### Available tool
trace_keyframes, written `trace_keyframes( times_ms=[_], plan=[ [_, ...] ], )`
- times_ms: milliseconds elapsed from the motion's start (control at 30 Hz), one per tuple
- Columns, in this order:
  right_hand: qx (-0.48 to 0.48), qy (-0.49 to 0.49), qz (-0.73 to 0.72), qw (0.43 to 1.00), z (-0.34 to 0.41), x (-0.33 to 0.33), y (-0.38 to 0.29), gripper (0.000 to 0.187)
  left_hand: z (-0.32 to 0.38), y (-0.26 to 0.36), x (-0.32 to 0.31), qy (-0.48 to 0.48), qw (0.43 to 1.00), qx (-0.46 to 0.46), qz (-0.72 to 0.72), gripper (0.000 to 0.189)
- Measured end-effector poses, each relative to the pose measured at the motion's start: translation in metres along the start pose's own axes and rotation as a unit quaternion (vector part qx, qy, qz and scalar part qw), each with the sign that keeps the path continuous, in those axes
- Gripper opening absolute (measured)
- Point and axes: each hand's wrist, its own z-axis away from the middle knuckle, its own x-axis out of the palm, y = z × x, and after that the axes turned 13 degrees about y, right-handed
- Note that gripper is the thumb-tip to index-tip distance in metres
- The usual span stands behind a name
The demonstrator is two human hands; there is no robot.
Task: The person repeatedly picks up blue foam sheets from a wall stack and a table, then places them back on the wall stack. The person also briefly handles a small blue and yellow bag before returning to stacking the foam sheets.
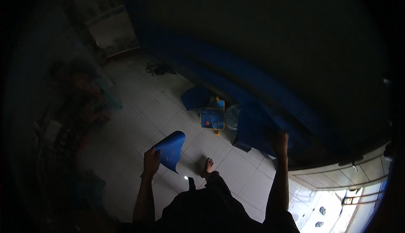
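Observation:
My left hand (pixel 152 161) grips the edge of a curled blue sheet (pixel 172 152) with small marks on it, held above the tiled floor. To the right, my right hand (pixel 280 142) is at the edge of a larger dark blue sheet-like piece (pixel 255 127), its fingers seemingly closed on it; the dim light blurs the grip. Between the hands and farther off, a blue flat case or bag with yellow edging (pixel 212 119) is on the floor. A clear plastic container (pixel 232 117) stands beside it.
Another dark blue piece (pixel 195 98) lies beyond the case. A dark tangled item (pixel 158 68) rests on the floor near a long blue surface (pixel 240 71). My bare foot (pixel 208 166) is on the tiles. Sandals (pixel 322 210) lie in the bright doorway; shadowed clutter (pixel 85 100) lines the left.

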Motion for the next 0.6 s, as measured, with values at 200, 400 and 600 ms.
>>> trace_keyframes(
  times_ms=[200,400,600],
  plan=[
    [-0.213,0.003,0.041,0.976,-0.107,0.161,-0.050,0.023,-0.088,-0.071,-0.019,0.057,0.988,-0.105,-0.101,0.019],
    [-0.208,0.008,-0.073,0.975,-0.223,0.297,-0.147,0.019,-0.194,-0.101,-0.061,0.138,0.977,-0.146,-0.076,0.017],
    [-0.176,-0.051,-0.161,0.970,-0.371,0.412,-0.277,0.018,-0.308,-0.136,-0.089,0.306,0.938,-0.160,0.016,0.011]
  ],
)
